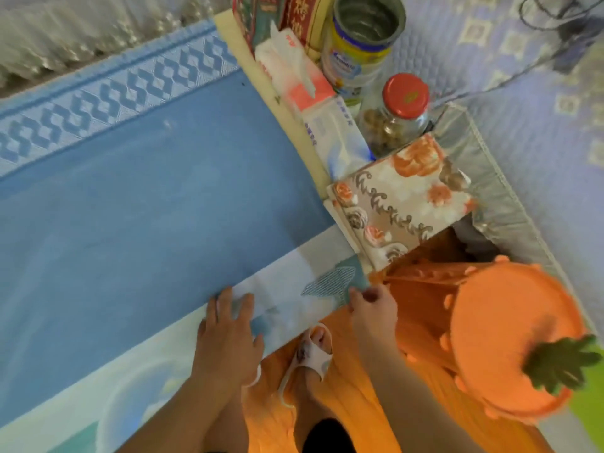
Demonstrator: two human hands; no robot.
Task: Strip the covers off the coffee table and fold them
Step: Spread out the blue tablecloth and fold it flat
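A blue cover (147, 191) with a wavy-patterned border lies spread over the coffee table. Under it, along the near edge, shows a pale cover (287, 289) with leaf prints. My left hand (228, 335) rests flat on that pale cover's near edge, fingers spread. My right hand (371, 305) pinches the pale cover's near right corner. A folded floral cloth (402, 204) lies at the table's right end.
Tissue packs (304, 89), a yellow open tin (359, 40) and a red-lidded jar (398, 116) crowd the table's right end. An orange round stool (503, 338) with a green leaf stands to the right. My sandalled foot (310, 354) is on the orange floor.
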